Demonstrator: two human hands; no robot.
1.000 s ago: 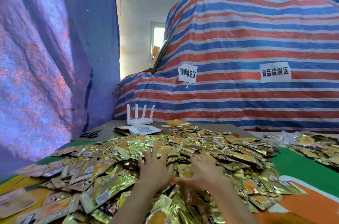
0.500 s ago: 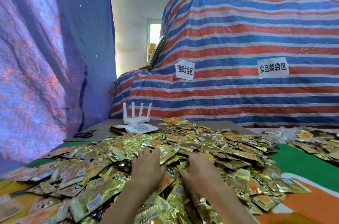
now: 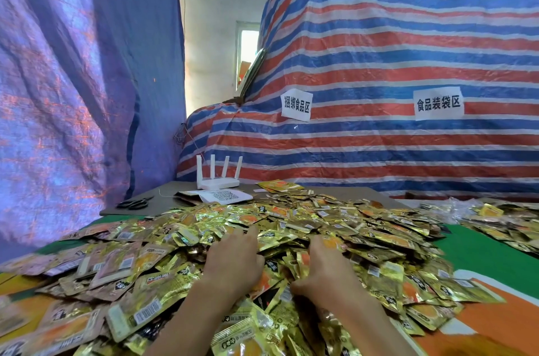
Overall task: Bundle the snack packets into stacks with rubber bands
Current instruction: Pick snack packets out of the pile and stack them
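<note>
A big loose heap of gold and orange snack packets (image 3: 335,227) covers the table in front of me. My left hand (image 3: 233,261) lies palm down in the middle of the heap, its fingertips sunk among the packets. Beside it, my right hand (image 3: 326,271) digs into the heap too, fingers curled down into the packets and hidden from the knuckles on. I cannot tell whether either hand grips a packet. No rubber band shows in view.
A white router (image 3: 217,177) and a QR-code sheet (image 3: 224,196) sit at the table's far edge, with black scissors (image 3: 134,203) to their left. A second packet pile (image 3: 495,218) lies at the right. A striped tarp (image 3: 379,78) rises behind; green and orange table cover (image 3: 490,256) shows at right.
Both hands have pushed forward and deeper into the heap, and their fingers, spread on top a second ago, are now buried among the packets.
</note>
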